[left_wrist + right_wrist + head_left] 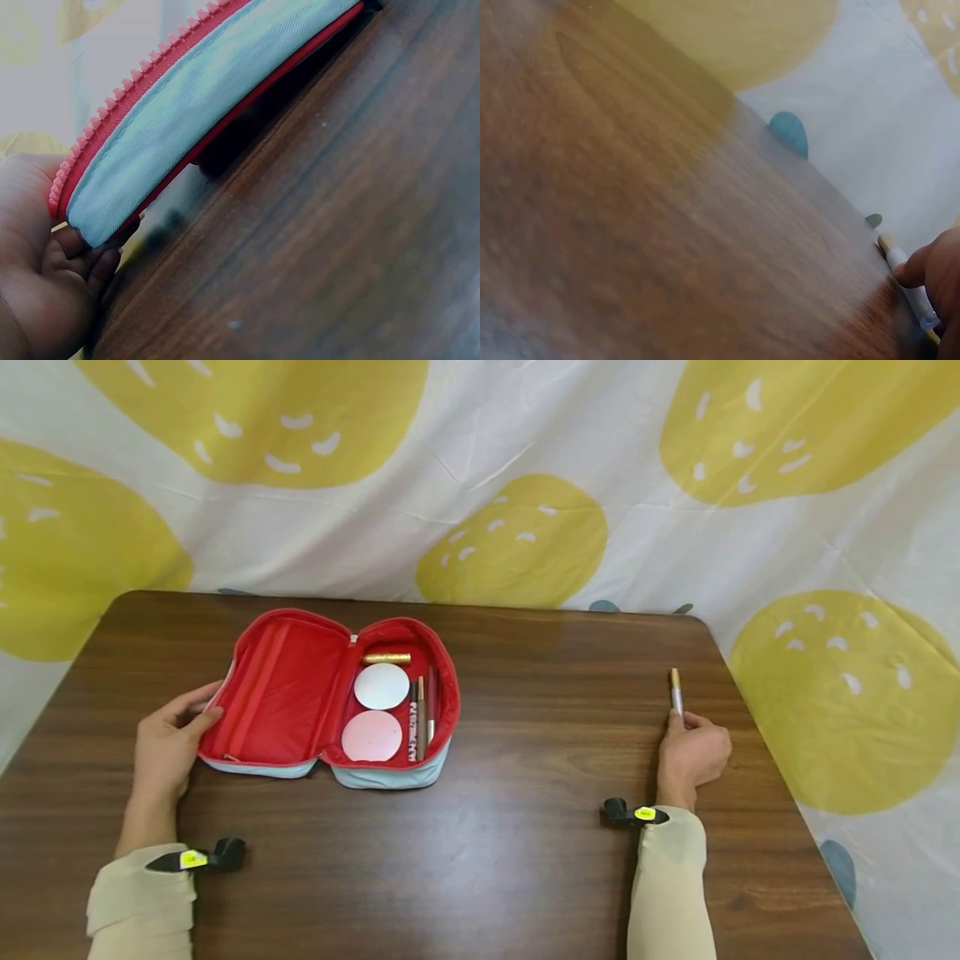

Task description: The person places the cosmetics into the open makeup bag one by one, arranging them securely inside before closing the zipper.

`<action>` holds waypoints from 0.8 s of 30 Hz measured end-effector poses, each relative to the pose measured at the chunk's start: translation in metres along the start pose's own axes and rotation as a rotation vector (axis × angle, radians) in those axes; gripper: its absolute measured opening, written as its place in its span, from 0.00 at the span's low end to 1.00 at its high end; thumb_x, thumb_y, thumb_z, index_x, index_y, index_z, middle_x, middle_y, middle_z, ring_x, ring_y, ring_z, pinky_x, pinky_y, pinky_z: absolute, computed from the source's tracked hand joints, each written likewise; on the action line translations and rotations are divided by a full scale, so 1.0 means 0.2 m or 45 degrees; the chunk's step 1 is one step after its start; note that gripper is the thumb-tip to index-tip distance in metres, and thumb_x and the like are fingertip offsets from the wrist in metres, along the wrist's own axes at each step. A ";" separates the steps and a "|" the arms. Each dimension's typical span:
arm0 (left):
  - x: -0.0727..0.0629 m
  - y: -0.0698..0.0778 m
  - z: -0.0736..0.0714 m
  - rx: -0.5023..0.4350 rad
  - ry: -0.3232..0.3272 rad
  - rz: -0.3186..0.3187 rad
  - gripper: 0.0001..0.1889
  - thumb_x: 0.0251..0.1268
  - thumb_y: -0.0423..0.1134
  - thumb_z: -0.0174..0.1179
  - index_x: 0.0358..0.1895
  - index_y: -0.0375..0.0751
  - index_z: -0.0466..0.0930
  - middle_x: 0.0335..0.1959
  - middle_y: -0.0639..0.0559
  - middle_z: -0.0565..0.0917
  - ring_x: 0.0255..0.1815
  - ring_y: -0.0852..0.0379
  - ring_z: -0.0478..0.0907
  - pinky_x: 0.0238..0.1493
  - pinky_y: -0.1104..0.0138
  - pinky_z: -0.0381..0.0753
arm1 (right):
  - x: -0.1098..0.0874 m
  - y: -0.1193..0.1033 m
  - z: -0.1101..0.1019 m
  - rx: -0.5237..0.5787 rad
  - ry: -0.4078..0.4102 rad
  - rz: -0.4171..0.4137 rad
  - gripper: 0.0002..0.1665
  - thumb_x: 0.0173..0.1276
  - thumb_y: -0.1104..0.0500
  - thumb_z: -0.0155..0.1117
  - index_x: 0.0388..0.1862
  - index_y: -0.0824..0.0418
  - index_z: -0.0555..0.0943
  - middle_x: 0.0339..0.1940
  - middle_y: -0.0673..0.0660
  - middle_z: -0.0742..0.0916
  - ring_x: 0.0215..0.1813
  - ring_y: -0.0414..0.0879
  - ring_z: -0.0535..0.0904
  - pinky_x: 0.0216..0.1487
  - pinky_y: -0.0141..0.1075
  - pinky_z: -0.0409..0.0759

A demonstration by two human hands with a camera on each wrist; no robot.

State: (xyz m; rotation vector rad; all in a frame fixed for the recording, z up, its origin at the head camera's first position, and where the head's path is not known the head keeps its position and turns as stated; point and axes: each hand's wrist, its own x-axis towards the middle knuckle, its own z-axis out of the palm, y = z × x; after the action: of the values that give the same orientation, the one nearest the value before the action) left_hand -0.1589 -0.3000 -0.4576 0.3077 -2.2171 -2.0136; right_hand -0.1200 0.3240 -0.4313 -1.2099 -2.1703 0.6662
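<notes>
An unzipped makeup bag (341, 710), red inside and light blue outside, lies spread on the table. My left hand (167, 743) grips the outer edge of its lid (172, 112), thumb on top and fingers underneath; the left wrist view shows that edge raised off the wood. In the bag's right half are a white disc (382, 686), a pink disc (372, 736), a gold tube (387, 658) and several slim pencil-like sticks (422, 718). Far to the right, my right hand (693, 752) pinches a slim pen-like tube (677, 695) with a gold end and whitish body.
The brown wooden table (525, 843) has rounded far corners. A white curtain (480, 435) with yellow shapes hangs behind it and along its right side. A wide stretch of tabletop lies between the bag and my right hand.
</notes>
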 end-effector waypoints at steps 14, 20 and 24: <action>0.00 0.01 0.00 0.031 -0.002 0.019 0.18 0.64 0.33 0.61 0.58 0.41 0.80 0.31 0.66 0.81 0.33 0.68 0.75 0.29 0.80 0.75 | -0.05 -0.01 -0.01 0.207 0.082 0.103 0.16 0.62 0.50 0.66 0.40 0.60 0.88 0.42 0.60 0.87 0.47 0.57 0.81 0.51 0.49 0.73; 0.00 0.01 0.00 0.060 -0.001 0.004 0.19 0.65 0.33 0.60 0.59 0.42 0.79 0.31 0.67 0.80 0.34 0.67 0.74 0.29 0.80 0.75 | -0.07 -0.03 -0.03 0.237 0.099 0.138 0.17 0.60 0.49 0.67 0.39 0.59 0.89 0.43 0.60 0.87 0.48 0.56 0.81 0.51 0.48 0.72; 0.00 0.01 0.00 0.077 0.006 -0.007 0.19 0.65 0.34 0.60 0.60 0.42 0.79 0.32 0.68 0.80 0.35 0.67 0.74 0.29 0.80 0.75 | -0.07 -0.05 -0.04 0.235 0.091 0.146 0.17 0.59 0.48 0.67 0.39 0.59 0.89 0.43 0.59 0.87 0.49 0.56 0.80 0.51 0.49 0.73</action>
State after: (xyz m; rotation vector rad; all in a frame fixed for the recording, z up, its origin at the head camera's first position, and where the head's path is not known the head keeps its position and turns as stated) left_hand -0.1591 -0.2997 -0.4561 0.3248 -2.2796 -1.9496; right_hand -0.1141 0.3085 -0.4218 -1.2461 -1.9456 0.8390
